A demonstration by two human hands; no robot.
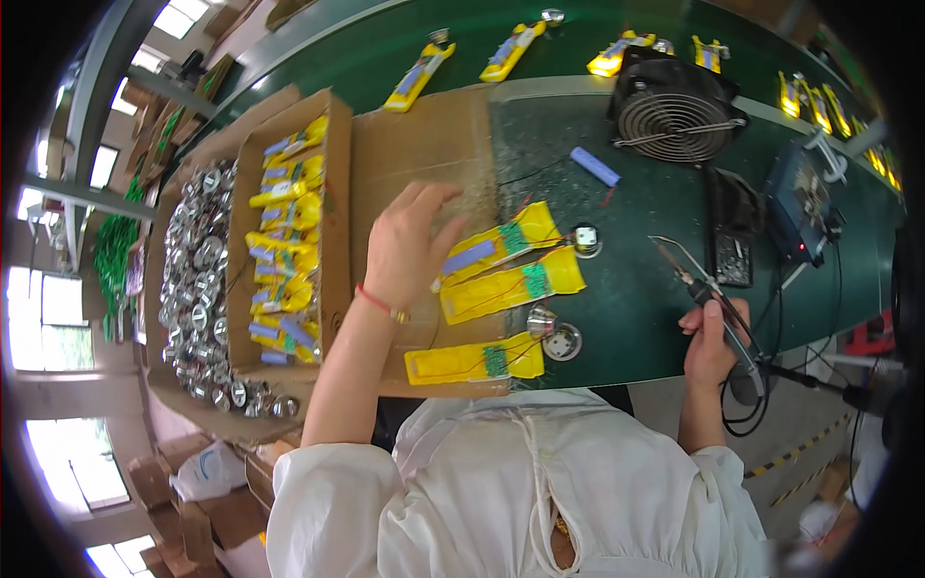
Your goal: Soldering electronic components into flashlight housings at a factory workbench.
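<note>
- White blouse filling lower frame.
- I'm seeing left hand spreading open, pressing yellow pack mid-frame.
- Right hand gripping soldering iron, centre right.

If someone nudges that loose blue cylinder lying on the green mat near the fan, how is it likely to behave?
The blue cylinder would probably roll: it is round and lies on its side on the flat green mat, touching nothing. It looks rigid and likely smooth, so perhaps slippery. Neither hand is near it.
</note>
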